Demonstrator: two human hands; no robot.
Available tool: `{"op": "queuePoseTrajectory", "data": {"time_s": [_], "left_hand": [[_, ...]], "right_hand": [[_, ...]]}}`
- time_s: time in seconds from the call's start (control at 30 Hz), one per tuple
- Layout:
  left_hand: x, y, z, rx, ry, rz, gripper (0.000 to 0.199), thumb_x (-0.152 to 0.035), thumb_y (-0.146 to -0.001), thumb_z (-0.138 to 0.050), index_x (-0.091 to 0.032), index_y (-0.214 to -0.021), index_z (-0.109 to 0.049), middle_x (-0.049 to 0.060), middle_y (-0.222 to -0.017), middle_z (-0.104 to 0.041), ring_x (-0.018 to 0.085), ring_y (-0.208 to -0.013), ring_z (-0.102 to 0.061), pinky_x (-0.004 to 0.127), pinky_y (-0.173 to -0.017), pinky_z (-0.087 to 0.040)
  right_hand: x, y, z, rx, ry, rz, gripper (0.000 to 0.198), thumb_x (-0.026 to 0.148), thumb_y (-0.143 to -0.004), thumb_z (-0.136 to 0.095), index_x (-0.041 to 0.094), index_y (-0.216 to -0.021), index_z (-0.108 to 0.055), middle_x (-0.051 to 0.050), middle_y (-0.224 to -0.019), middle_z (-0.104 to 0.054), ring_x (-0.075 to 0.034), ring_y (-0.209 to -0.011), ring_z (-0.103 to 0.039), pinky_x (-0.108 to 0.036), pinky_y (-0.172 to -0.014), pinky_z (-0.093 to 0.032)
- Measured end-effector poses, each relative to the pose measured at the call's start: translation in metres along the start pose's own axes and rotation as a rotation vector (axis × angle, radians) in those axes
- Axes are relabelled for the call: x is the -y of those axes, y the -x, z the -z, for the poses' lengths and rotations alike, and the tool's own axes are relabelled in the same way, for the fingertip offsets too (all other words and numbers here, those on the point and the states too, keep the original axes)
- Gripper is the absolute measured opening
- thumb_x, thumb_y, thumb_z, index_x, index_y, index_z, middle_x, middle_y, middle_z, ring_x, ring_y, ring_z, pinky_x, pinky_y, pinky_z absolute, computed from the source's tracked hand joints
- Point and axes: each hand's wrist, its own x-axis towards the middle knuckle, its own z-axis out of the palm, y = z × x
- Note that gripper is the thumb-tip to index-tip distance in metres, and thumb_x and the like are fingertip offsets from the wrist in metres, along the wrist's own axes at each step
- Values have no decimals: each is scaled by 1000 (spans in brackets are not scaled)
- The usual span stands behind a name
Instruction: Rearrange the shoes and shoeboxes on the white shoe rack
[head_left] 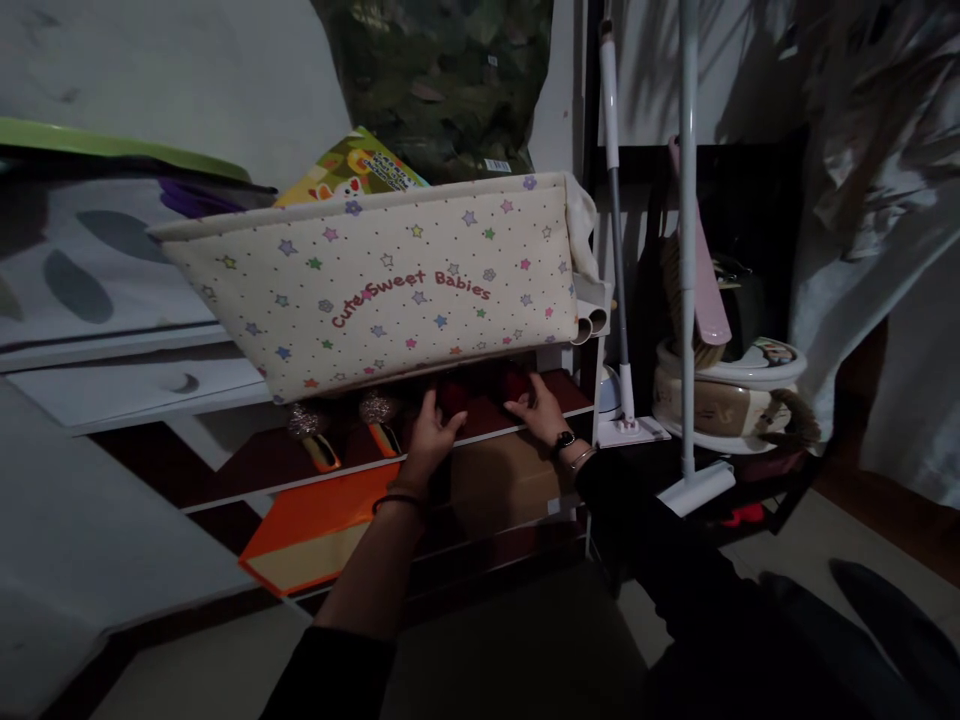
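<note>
Dark red items (453, 396), likely shoes, are sitting just beyond my left hand (435, 440) and right hand (543, 412), behind the shelf's (259, 460) front edge, toward its right corner. Both are resting half-curled, one item each; whether gripping, I cannot tell.

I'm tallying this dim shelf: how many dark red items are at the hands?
2 visible: one dark red item by the left hand, another dark red item by the right hand. More may hide beneath the fabric basket.
</note>
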Motion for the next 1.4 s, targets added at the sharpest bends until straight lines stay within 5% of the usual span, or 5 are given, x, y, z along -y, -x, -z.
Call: {"op": "queuePoseTrajectory", "data": {"time_s": [0.7, 1.07, 1.23, 1.33, 1.4], "left_hand": [[-4, 3, -14, -52, -168, -56, 83, -39, -77, -81, -20, -150, -48, 16, -149, -58, 34, -142, -53, 51, -120, -41], [-17, 22, -16, -92, 46, 79, 98, -38, -73, -84, -22, -158, -37, 20, -171, -27, 38, -155, -35, 53, -123, -37], [-53, 76, 41, -163, -24, -28, 52, -43, -87, -72, -21, -133, -59, 17, -143, -61, 32, -137, -58, 47, -106, -56], [-66, 91, 107, -523, -270, -82, 40, -46, -88, -70, -19, -119, -65, 11, -117, -68, 25, -110, -70, 42, -99, -59], [-67, 86, 149, -705, -372, -82, 45, -44, -83, -76, -18, -118, -65, 11, -121, -64, 24, -110, -68, 43, -102, -57]], "right_hand": [[-2, 3, -24, 19, -37, 68, 73, 35, -73, -79, 24, -139, -49, 8, -81, -56, -11, -64, -58, -24, -63, -44], [2, 5, -20, 56, -95, -13, 85, 35, -71, -82, 21, -146, -46, 6, -84, -60, -12, -69, -61, -25, -67, -49], [15, 33, -13, -210, -110, 83, 61, 43, -82, -72, 19, -135, -56, -7, -107, -66, -18, -90, -67, -33, -82, -57], [27, 59, -28, -259, -129, 200, 36, 45, -91, -62, 19, -117, -65, -7, -98, -69, -19, -90, -67, -34, -84, -56], [37, 70, -52, -118, -219, 202, 30, 45, -93, -61, 20, -109, -66, -5, -92, -70, -19, -87, -68, -33, -83, -56]]}}
